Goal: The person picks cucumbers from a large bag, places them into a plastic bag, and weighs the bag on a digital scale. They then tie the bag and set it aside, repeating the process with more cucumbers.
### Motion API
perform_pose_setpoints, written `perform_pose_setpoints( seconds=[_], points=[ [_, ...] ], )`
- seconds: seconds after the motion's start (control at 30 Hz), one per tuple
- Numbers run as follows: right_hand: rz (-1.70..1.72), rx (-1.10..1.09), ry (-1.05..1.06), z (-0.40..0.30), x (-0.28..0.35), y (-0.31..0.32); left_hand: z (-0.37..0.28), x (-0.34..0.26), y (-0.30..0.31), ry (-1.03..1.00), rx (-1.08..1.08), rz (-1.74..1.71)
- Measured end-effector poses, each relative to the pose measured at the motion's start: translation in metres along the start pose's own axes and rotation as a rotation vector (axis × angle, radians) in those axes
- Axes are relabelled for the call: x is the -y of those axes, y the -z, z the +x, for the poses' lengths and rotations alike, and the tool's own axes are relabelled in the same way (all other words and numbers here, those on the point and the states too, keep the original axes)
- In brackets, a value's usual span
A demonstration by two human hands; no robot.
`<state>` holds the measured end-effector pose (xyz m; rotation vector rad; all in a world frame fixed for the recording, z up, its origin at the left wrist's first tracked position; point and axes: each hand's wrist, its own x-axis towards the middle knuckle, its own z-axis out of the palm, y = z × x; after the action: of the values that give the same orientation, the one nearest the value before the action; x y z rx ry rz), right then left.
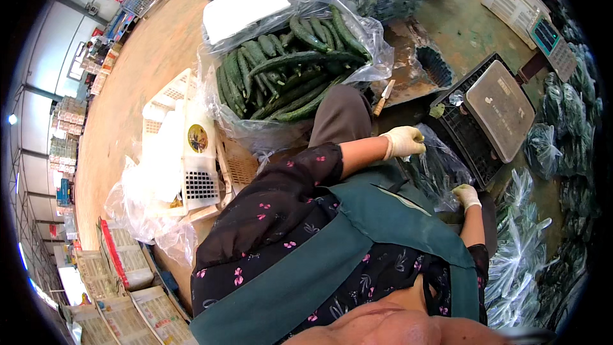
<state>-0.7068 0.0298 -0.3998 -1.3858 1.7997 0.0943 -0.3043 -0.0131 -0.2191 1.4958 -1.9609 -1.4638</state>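
Observation:
Both hands wear pale work gloves and are at opposite ends of a clear plastic bag (438,158) with dark green contents, beside the scale. My left hand (404,143), its fingers curled, is at the bag's upper end. My right hand (466,196) has its fingers on the bag's lower end. A large plastic-lined container of cucumbers (287,72) stands in front of my knee. A knife (384,98) with a wooden handle lies between the cucumbers and a digital scale (500,110). A stack of white plastic bags (244,7) rests on the cucumber liner's far edge.
A white plastic crate (167,91) with white bags and film stands at the left. Bagged green produce (517,258) lies along the right. The scale's display (550,40) stands on a post near a white basket (512,2). Flattened cartons (119,311) are at the lower left.

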Motion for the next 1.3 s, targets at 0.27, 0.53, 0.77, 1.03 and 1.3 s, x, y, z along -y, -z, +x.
perform_pose_setpoints(
  seconds=[0.27,0.53,0.77,1.03,1.3],
  points=[
    [-0.512,-0.015,0.229,0.041,-0.064,-0.026,0.079,0.001,-0.026,0.164,-0.071,0.550],
    [-0.298,-0.016,-0.059,-0.009,0.011,-0.012,0.114,0.031,-0.053,0.202,-0.005,0.732],
    [-0.082,0.092,0.073,-0.013,0.068,0.006,0.156,0.108,-0.059,0.389,0.071,0.571],
    [0.191,-0.140,0.234,0.004,0.105,0.009,0.170,0.032,-0.051,0.125,0.116,-0.874],
    [0.379,-0.248,0.261,0.007,0.148,-0.006,0.140,0.001,0.012,0.172,-0.119,-0.779]
  ],
)
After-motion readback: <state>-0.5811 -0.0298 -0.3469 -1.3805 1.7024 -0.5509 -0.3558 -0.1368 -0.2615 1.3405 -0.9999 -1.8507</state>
